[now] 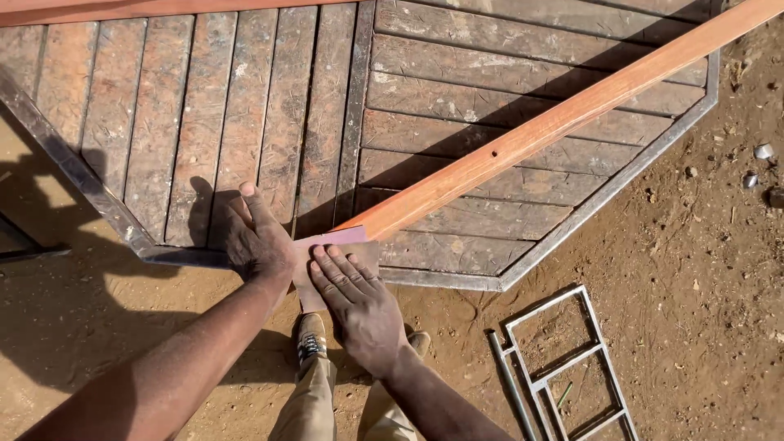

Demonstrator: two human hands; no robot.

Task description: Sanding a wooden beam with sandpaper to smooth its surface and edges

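Head view shows both hands, left hand and right hand, pressed flat, fingers apart, on sandpaper at the wooden beam's lower-centre end, atop the slatted table; even pressure looks wise.

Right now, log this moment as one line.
left hand: flat on table edge | right hand: pressing sandpaper at beam end | beam: lying diagonally across table | metal frame: on dirt

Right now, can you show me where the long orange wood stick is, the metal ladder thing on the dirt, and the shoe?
Long wooden beam (555,122), head view, middle of its top face.
Metal frame (563,359), head view, a crossbar.
Shoe (310,339), head view, its laced top.
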